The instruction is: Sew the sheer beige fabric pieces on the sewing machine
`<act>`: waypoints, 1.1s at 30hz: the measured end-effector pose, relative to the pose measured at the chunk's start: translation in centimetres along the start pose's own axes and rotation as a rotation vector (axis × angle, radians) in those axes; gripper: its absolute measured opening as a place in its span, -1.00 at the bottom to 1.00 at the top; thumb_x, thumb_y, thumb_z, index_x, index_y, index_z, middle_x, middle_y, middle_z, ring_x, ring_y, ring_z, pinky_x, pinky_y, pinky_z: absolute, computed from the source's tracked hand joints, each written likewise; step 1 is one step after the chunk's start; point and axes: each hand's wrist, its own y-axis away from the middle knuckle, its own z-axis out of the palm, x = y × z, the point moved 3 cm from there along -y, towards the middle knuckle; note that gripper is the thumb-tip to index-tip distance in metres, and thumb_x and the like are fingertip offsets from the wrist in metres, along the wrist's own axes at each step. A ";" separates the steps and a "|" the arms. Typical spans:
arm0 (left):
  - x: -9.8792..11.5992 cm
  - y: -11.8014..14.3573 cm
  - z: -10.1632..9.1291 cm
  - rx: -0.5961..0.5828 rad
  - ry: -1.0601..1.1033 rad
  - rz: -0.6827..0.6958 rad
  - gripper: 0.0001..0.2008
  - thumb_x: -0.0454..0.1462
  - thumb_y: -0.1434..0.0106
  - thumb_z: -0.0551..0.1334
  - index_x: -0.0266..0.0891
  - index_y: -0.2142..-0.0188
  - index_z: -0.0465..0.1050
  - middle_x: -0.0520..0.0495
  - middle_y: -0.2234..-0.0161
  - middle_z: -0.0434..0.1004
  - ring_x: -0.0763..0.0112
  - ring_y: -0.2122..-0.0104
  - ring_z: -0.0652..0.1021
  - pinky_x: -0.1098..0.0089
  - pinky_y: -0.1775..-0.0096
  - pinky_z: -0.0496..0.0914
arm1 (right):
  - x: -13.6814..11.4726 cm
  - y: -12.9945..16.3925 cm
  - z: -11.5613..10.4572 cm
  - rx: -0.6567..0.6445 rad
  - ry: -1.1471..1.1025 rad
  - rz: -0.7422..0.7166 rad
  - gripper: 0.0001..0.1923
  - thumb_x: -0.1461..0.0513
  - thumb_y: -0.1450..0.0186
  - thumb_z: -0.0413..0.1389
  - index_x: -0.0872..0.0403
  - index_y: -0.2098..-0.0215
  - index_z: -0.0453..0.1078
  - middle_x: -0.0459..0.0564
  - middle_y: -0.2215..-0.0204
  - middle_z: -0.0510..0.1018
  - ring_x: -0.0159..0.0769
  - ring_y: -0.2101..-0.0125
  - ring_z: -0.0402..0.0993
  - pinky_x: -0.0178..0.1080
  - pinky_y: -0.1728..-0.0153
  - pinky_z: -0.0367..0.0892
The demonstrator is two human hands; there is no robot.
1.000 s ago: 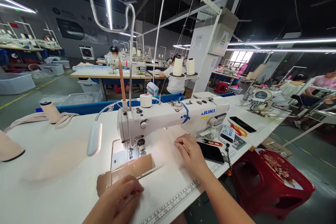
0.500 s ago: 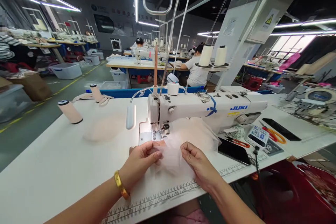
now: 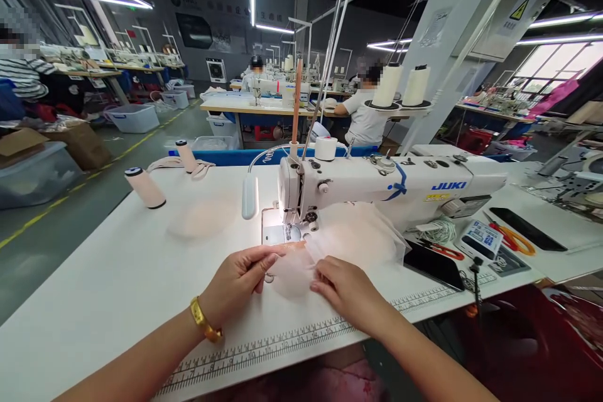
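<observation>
Both my hands hold a small piece of sheer, pale pink mesh fabric [image 3: 293,276] in front of the sewing machine [image 3: 358,182]. My left hand [image 3: 242,273] pinches its left edge between thumb and fingers, its forefinger stretched toward the needle plate [image 3: 272,230]. Closed on the right side of the mesh is my right hand [image 3: 336,286]. The presser foot [image 3: 289,232] stands just beyond the fabric. More pale mesh [image 3: 362,232] lies heaped under the machine arm, and a flat pale piece [image 3: 200,220] rests on the table to the left.
Two thread cones [image 3: 145,188] stand or lean at the back left. On the right are a black phone [image 3: 433,265], orange-handled scissors [image 3: 518,242], a white box-like device [image 3: 481,239] and a coil of white cord [image 3: 438,229]. A ruler strip [image 3: 264,352] runs along the front edge.
The view has shifted, so the machine sits farther right. My hands have drawn closer together on the mesh, and the left forefinger has straightened toward the needle plate.
</observation>
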 end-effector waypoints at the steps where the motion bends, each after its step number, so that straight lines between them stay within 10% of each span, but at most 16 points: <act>1: -0.2 0.2 -0.4 -0.022 -0.005 -0.019 -0.55 0.10 -0.29 0.27 -0.21 0.19 0.68 0.04 0.61 0.46 0.41 0.57 0.43 0.43 0.44 0.41 | -0.1 0.1 0.1 0.006 0.022 -0.013 -0.87 0.25 -0.42 0.16 0.03 0.33 0.37 -0.09 0.34 0.48 -0.25 0.32 0.38 -0.24 0.28 0.18; 10: -1.9 1.4 -3.7 -0.091 0.047 -0.220 -0.44 0.21 -0.31 0.16 -0.21 0.29 0.62 -0.12 0.33 0.65 0.18 0.26 0.59 0.26 0.12 0.49 | 3.4 -0.3 -5.1 0.331 -0.177 0.105 -0.68 0.02 -0.44 0.07 0.01 0.39 0.35 -0.11 0.49 0.40 -0.26 0.43 0.33 -0.25 0.38 0.23; 14: -1.8 1.3 -3.7 -0.032 -0.036 -0.229 -0.52 0.17 -0.23 0.28 -0.22 0.35 0.55 -0.03 0.39 0.57 0.30 0.37 0.52 0.37 0.29 0.41 | 7.4 0.5 -9.7 0.657 0.158 0.295 -0.69 0.03 -0.38 0.05 0.08 0.18 0.47 0.03 0.40 0.54 -0.14 0.42 0.40 -0.16 0.37 0.27; 18: -1.8 1.0 -3.4 -0.038 -0.110 -0.235 -0.67 -0.01 -0.13 0.38 -0.20 0.28 0.50 0.10 0.51 0.41 0.40 0.47 0.40 0.44 0.40 0.25 | 5.4 1.6 -9.1 0.772 0.366 0.138 -0.64 0.10 -0.43 0.00 0.14 0.00 0.49 0.17 0.27 0.58 -0.06 0.34 0.47 -0.06 0.27 0.37; 22: -1.5 0.7 -2.5 -0.101 -0.011 -0.184 -0.61 -0.10 -0.13 0.38 -0.22 0.10 0.46 -0.02 0.28 0.55 0.34 0.35 0.49 0.39 0.30 0.35 | -1.2 0.1 -3.6 0.328 -0.021 -0.258 -0.73 0.15 -0.53 0.01 -0.01 -0.07 0.49 0.12 0.09 0.62 -0.12 0.09 0.55 -0.09 0.03 0.46; 26: 0.0 1.1 -1.4 -0.216 0.089 -0.151 -0.56 -0.16 -0.12 0.41 -0.19 0.05 0.37 0.00 0.26 0.56 0.35 0.34 0.53 0.40 0.30 0.35 | -5.2 -3.4 -0.3 0.019 -0.260 -0.322 -0.43 0.06 -0.43 0.22 -0.07 -0.35 0.28 0.14 -0.27 0.43 0.02 -0.26 0.32 0.08 -0.22 0.31; 33: 2.5 2.2 -1.7 -0.485 0.258 -0.341 -0.59 -0.20 -0.06 0.42 -0.17 0.12 0.37 0.05 0.42 0.59 0.41 0.45 0.50 0.43 0.38 0.32 | -5.3 -4.2 1.6 -0.634 -0.980 -0.022 -0.51 -0.15 -0.20 0.37 0.04 0.23 0.43 -0.13 0.39 0.49 -0.34 0.42 0.42 -0.30 0.36 0.34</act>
